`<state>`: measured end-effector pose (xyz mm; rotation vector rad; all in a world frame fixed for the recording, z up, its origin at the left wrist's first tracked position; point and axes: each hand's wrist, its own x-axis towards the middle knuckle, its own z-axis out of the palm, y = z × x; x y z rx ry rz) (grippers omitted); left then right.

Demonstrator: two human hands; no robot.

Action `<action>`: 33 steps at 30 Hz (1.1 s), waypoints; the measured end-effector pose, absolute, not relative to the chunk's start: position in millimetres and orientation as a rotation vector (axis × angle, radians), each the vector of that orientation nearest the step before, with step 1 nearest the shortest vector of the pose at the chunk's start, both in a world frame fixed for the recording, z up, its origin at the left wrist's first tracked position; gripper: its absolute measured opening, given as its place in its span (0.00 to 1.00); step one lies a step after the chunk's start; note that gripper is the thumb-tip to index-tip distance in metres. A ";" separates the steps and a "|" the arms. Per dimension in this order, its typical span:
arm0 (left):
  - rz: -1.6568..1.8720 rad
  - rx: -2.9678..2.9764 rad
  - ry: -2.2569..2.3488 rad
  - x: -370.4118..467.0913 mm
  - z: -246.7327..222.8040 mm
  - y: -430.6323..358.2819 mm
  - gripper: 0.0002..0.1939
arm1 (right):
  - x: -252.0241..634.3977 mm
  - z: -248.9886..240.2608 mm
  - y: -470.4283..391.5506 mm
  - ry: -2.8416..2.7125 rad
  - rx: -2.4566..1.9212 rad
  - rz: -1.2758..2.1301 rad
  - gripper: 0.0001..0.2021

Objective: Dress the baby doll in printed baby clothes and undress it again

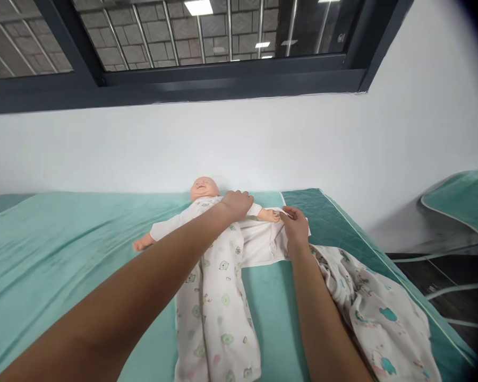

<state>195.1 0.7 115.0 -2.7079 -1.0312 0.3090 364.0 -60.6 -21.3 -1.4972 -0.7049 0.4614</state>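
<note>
Doll [204,187], on its back across a smooth green sheet [83,254], head near the white wall [103,148], both arms spread sideways. Bald, pale pink head; white sleeves [165,228] down to the wrists, bare hands beyond the cuffs. Over the torso and lower body, a long white printed garment [223,297] with small green animal heads and leaf-like motifs, with a lengthwise fold between its two lower parts. Beneath and beside the doll's outstretched arm at the right of the view, a plain white garment [263,244], spread nearly flat, with small fastenings faintly visible.

Left hand [238,206]: palm down over the doll's upper arm and sleeve, fingers curled; grip hidden, impossible to tell. Right hand [297,228]: fingers [290,210] closed in a pinch on the edge of the plain white garment, just beside the doll's hand.

Near the right forearm, a crumpled white cloth [382,313] with teal and pink print, on a darker green quilted cover [302,199] with light piping. Above the wall, a dark-framed window [231,79] with metal bars [229,32], stone blocks behind, and bright rectangular light reflections. Far right, a green pad [462,201], pale curved tubes [458,289] and dark floor [414,276].
</note>
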 end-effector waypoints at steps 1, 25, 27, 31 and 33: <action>0.309 -2.715 -1.028 195.3 113.9 -1.3 0.19 | 364.6 -22.2 -59.4 -0.677 -1.445 0.470 0.20; -1.328 -2.774 -1.515 71.1 73.2 -42.6 0.14 | 255.7 16.9 -75.5 -1.218 -1.056 0.700 0.17; -1.625 -2.692 -1.676 48.1 52.6 -43.0 0.15 | 245.8 19.6 -80.1 -1.293 -1.120 0.744 0.19; -1.824 -2.758 -1.790 36.0 28.5 -43.1 0.18 | 238.8 16.6 -84.3 -1.463 -1.165 0.696 0.23; -1.815 -2.788 -1.714 38.0 27.6 -43.3 0.18 | 241.1 13.2 -83.8 -1.543 -1.167 0.642 0.24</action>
